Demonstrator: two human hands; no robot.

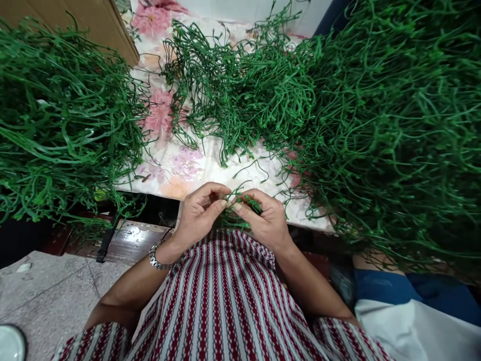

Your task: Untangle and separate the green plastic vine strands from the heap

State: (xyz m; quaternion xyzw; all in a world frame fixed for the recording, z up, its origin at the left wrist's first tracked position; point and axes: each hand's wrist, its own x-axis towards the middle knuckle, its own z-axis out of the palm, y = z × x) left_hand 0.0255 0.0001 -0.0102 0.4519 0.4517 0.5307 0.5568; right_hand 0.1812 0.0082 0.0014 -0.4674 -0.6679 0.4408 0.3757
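Close in front of my striped top, both hands meet at the table's front edge. My left hand (pixel 201 213) is closed in a pinch, thumb against fingertips, on a thin green stem (pixel 236 190). Right beside it, my right hand (pixel 265 220) has thumb and fingers pressed together on green stems, and a few budded ends (pixel 252 203) stick out from its curled fingers. More green hangs below the fingertips, partly hidden by the hands. Just beyond lies a loose, tangled bunch of thin green stems (pixel 240 90) with small buds.
A large heap of stems (pixel 406 115) covers the right side, and another heap (pixel 63 120) stands at the left by a cardboard box (pixel 75 25). The table wears a floral cloth (pixel 214 173). A white bag (pixel 409 321) lies low right; a round white object (pixel 11 343) is low left.
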